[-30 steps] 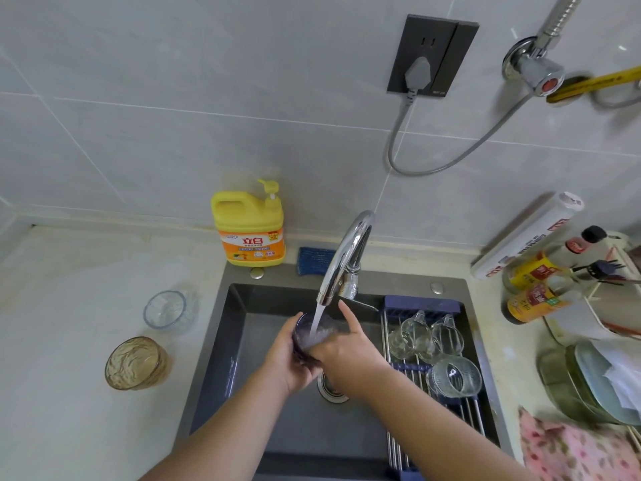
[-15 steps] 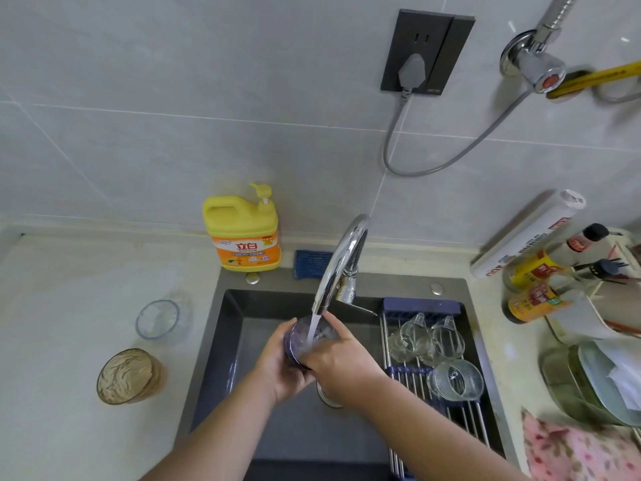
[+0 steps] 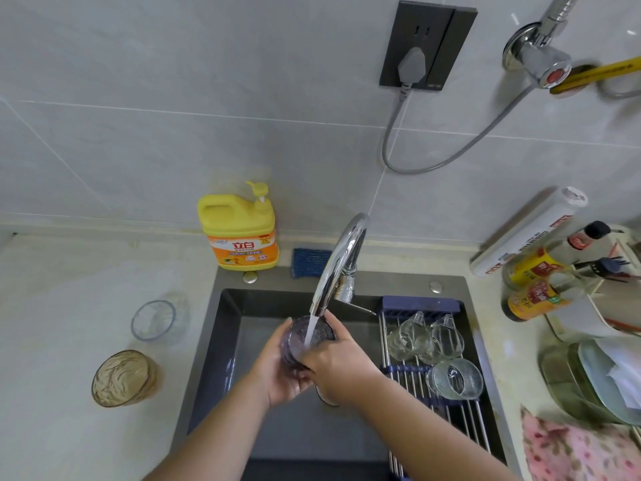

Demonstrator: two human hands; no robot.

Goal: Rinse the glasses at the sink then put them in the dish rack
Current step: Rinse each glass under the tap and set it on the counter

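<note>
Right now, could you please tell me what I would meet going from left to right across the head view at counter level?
amber glass → yellow detergent bottle → dark glass under the tap → dish rack → sauce bottles

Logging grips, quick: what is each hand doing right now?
Left hand: grips the purple glass under the running faucet.
Right hand: grips the same glass, from the right.

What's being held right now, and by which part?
A dark tinted glass, under the running tap: the left hand wraps its lower side, the right hand grips its side near the rim.
</note>
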